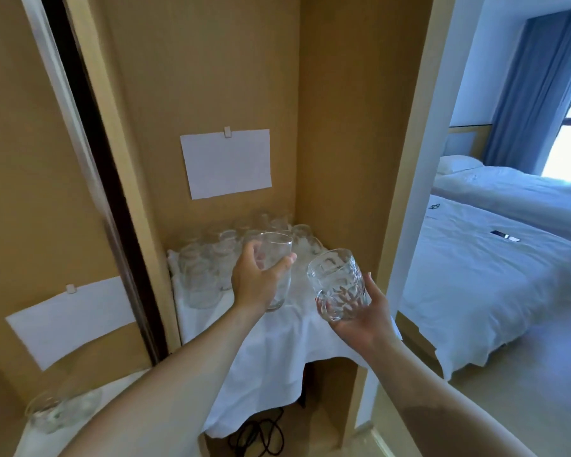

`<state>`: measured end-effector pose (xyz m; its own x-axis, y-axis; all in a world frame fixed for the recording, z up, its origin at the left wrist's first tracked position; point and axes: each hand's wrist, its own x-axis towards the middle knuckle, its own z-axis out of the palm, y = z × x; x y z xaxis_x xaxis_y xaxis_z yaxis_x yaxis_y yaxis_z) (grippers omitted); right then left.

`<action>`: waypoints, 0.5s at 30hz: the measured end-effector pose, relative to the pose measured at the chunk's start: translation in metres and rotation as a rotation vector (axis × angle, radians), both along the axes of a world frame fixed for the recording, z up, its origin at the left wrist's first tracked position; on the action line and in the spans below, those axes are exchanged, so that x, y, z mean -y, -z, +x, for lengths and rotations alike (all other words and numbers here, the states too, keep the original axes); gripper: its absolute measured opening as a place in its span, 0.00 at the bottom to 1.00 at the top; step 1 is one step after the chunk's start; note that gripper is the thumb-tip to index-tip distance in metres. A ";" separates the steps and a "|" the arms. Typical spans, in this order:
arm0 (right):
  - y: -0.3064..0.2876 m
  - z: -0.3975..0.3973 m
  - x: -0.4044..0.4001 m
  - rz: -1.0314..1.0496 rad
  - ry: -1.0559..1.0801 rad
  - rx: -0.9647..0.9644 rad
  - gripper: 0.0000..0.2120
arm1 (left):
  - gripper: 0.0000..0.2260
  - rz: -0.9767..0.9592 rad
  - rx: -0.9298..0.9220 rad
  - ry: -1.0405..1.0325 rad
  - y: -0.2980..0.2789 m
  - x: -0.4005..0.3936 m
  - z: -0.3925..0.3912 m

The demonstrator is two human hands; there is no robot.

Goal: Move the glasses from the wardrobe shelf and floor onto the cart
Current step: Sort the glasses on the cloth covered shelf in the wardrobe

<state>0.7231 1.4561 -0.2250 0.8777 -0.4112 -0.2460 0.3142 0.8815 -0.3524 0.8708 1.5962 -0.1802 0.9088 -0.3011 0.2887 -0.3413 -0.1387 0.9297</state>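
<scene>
Head-cam view, both forearms reaching fwd into a wardrobe alcove. Nearest, bottom left: a mirrored door panel w/ blurred reflections of glasses and paper.

Right hand [360, 311], palm up, fingers curled under and round a faceted glass [338, 285]; glass tilts, mouth leaning up-left toward the camera. Left hand [256, 285], a little further in, thumb and fingers wrapped round a plain tall glass [277, 268], held roughly upright, long axis vertical. The two glasses sit near each other, not touching.

Both are held just above the front of the wardrobe shelf [271, 344], which is draped in a white cloth. Behind the hands, a packed cluster of remaining glasses [211, 258] covers the shelf back to the rear wall, closer to the left hand.

A paper sheet [226, 163] is clipped to the back wall. A dark cable [261, 437] lies on the floor below. Beds [495, 258] through the opening at right.

Cart not in view, so its direction is unknown. Floor glasses not seen. Cluster count unclear: clear glass overlaps and blurs.
</scene>
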 end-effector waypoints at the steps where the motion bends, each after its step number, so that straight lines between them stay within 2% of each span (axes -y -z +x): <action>1: 0.000 0.006 0.006 0.006 0.010 0.001 0.31 | 0.34 0.000 -0.001 0.002 0.001 0.006 0.007; 9: 0.005 0.041 0.048 -0.075 0.010 -0.076 0.20 | 0.32 0.000 -0.036 0.030 0.016 0.047 0.057; 15: 0.013 0.066 0.079 -0.084 0.012 -0.221 0.22 | 0.33 0.007 -0.064 0.037 0.034 0.076 0.082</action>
<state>0.7890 1.3770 -0.2385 0.8014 -0.4483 -0.3960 0.2318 0.8431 -0.4853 0.9527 1.5197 -0.2145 0.9138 -0.3363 0.2278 -0.2857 -0.1336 0.9489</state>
